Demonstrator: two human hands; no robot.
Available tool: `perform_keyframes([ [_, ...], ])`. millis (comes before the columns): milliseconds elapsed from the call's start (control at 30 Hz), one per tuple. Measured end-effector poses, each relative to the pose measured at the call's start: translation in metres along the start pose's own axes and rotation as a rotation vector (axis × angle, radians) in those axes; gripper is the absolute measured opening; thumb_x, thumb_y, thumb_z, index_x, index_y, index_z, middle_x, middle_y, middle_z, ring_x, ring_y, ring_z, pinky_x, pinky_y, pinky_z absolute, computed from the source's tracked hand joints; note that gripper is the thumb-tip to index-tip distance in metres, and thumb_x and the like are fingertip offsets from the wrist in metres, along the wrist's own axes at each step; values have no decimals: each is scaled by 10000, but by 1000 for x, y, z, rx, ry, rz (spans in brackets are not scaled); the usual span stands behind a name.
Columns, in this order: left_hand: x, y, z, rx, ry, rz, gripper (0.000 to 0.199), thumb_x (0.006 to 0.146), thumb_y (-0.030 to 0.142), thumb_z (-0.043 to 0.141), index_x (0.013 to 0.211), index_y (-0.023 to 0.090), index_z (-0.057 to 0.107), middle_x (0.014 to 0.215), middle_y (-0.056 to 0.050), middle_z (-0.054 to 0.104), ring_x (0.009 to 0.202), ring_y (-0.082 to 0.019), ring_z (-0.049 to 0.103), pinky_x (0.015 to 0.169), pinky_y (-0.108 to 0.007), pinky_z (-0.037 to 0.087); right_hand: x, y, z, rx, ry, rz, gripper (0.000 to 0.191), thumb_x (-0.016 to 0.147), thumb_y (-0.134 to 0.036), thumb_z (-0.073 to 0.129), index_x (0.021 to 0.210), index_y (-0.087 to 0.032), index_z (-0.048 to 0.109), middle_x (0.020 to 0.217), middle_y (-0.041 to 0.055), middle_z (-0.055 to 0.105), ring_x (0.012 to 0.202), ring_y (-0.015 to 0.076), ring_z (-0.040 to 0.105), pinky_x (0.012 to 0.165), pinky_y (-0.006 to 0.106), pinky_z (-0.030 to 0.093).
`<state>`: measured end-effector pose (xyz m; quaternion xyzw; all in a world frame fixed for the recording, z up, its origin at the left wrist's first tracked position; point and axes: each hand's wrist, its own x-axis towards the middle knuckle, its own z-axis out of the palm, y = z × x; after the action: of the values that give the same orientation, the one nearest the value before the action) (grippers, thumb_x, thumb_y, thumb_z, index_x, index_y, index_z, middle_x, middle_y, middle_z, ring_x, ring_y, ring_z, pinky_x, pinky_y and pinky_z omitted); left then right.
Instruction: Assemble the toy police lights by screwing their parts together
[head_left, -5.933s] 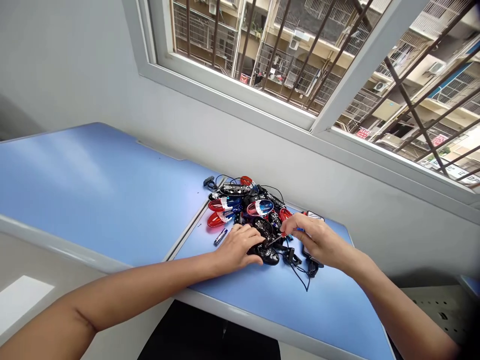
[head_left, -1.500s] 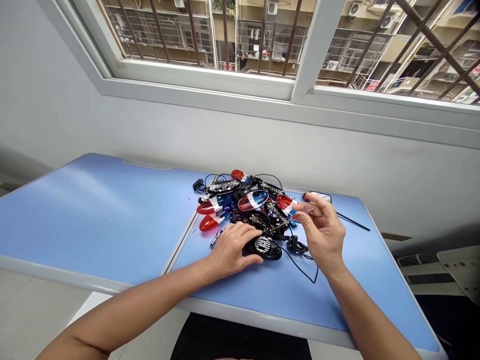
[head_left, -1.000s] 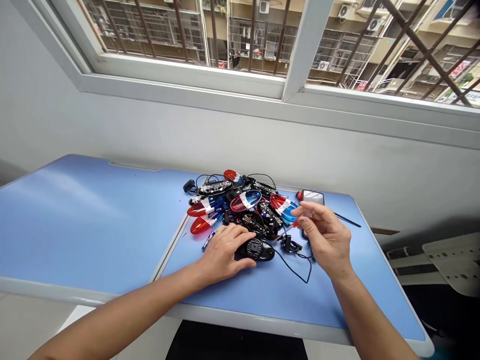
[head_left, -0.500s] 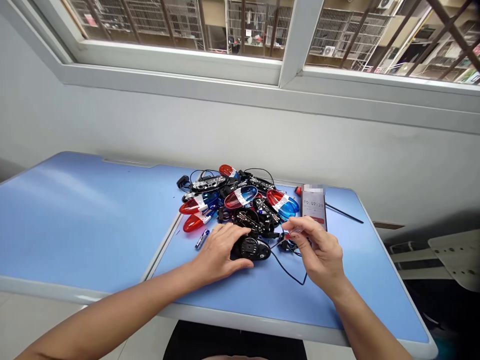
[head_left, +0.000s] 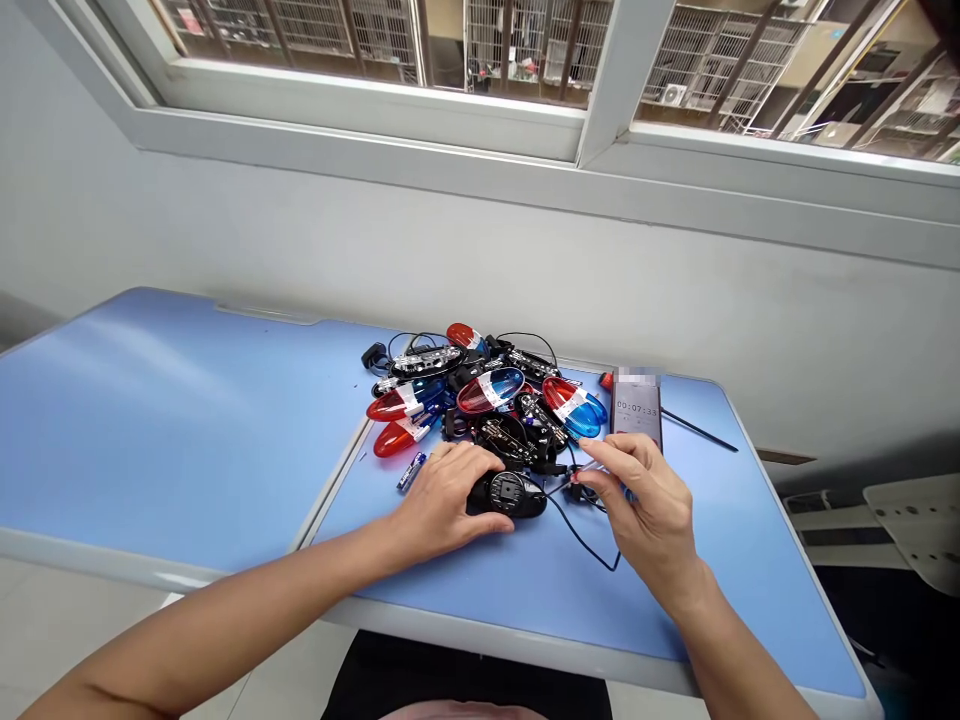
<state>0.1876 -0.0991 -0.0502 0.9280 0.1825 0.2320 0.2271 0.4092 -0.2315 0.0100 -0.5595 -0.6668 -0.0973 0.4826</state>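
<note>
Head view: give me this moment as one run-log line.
left hand: gripping black case | right hand: holding screwdriver, shaft toward case | rest: red-and-blue covers, battery, phone on blue table

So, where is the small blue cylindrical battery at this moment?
In the head view, the battery lies on the blue tabletop, just left of the person's left hand.

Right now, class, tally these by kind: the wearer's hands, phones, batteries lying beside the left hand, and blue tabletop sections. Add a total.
Hands (left hand, right hand): 2
Phone: 1
Battery: 1
Blue tabletop sections: 2
Total: 6
</note>
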Motion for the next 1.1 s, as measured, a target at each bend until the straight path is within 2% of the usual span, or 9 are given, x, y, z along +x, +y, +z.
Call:
perform_keyframes([
  [133,0,-1,0,-15,-6,-13,511,836,595,818,1129,225,622,1095,-56,753,989,-273,677,870,-394,466,-3,1,1,66,4,76,479,958,-75,658,1370,-319,641,889,14,725,729,163,691,684,307,605],
  [333,0,-3,1,-23,-9,-26,511,820,565,843,1142,220,646,1099,-49,755,1000,-271,681,888,-401,472,2,2,-6,219,-140,49,469,1014,-63,523,1402,-315,601,1010,33,781,783,165,731,729,334,630],
  [433,0,-3,1,-19,3,-10,519,813,562,852,1137,211,650,1099,-50,758,996,-272,684,911,-412,468,1,3,-3,155,-82,50,345,1020,-144,561,1313,-284,679,1020,64,762,860,197,726,762,370,629],
  [533,0,-3,1,-13,16,11,516,825,568,842,1141,210,646,1112,-58,759,1005,-272,685,944,-422,460,-2,2,3,87,17,93,291,1005,-175,613,1261,-276,708,899,44,734,775,183,706,697,342,622],
  [667,-1,-4,2,-16,6,6,517,835,587,824,1149,217,646,1126,-63,760,1011,-274,687,909,-411,468,-7,-1,5,196,15,201,539,1007,-154,593,1518,-282,479,941,36,789,835,188,754,738,345,655],
  [733,-1,-4,2,-16,1,-1,520,832,591,824,1153,222,645,1130,-67,762,1016,-279,688,898,-410,470,-7,-2,4,245,-25,233,574,1013,-161,579,1553,-280,422,1006,55,813,887,200,770,761,359,662],
  [867,-1,-4,2,-17,0,0,506,833,572,829,1152,223,648,1133,-72,766,1022,-283,688,905,-416,471,-6,0,3,166,7,274,349,998,-208,640,1340,-276,631,1051,63,796,782,177,748,724,350,646],
  [967,0,-4,1,-19,-10,-4,498,837,569,824,1160,229,655,1143,-70,767,1030,-283,688,927,-423,471,-2,2,0,117,10,269,127,968,-228,691,1078,-256,745,911,41,759,711,170,705,639,325,605],
  [1100,0,-5,1,-22,-3,-4,514,829,594,823,1150,229,657,1136,-68,768,1028,-283,690,927,-420,472,4,2,-9,191,-116,214,205,981,-148,630,1113,-250,748,835,27,758,760,184,708,690,330,595],
])
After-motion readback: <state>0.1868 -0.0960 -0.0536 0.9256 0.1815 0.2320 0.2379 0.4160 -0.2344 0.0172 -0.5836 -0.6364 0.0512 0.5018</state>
